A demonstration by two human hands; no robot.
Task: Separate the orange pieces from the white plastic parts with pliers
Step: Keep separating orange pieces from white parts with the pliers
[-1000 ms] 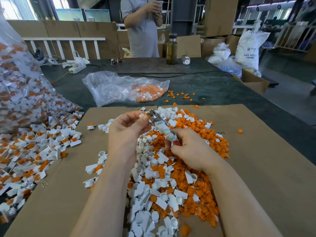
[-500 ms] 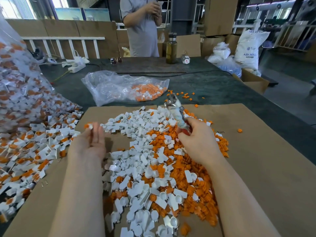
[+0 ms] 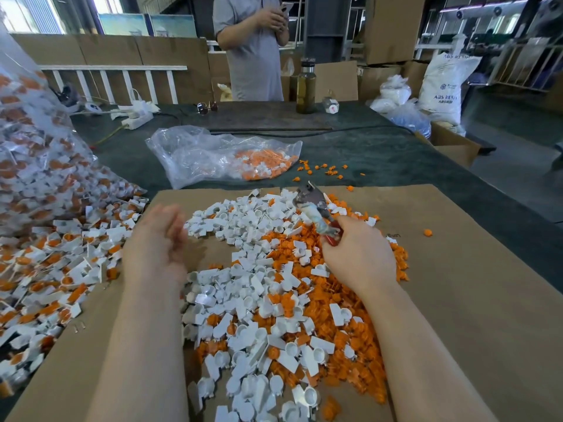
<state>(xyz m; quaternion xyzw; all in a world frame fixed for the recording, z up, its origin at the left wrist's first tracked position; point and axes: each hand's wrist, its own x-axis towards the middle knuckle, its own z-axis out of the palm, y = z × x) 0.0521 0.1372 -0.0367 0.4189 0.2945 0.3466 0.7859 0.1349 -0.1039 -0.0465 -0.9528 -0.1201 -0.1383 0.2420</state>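
A dark green table (image 3: pixel 380 153) carries a brown cardboard sheet (image 3: pixel 487 300), on whose middle lies a heap of white plastic parts (image 3: pixel 243 217) mixed with loose orange pieces (image 3: pixel 344 336). At the sheet's left edge spills a second pile of unsorted parts (image 3: pixel 61 269), and beyond its far edge lies a clear bag (image 3: pixel 213 153) holding orange bits. The right hand (image 3: pixel 359 257) grips the pliers (image 3: pixel 316 211) by the handles, head tilted up over the heap, while the left hand (image 3: pixel 155 248), blurred, hovers with fingers relaxed and nothing in it.

Matt brown cardboard sheet (image 3: pixel 457 300); on it, smooth white plastic parts (image 3: pixel 253 296), orange pieces (image 3: pixel 344 333), dull metal-headed pliers (image 3: pixel 313 208). Beyond it, crinkled glossy clear bag (image 3: pixel 207 156).
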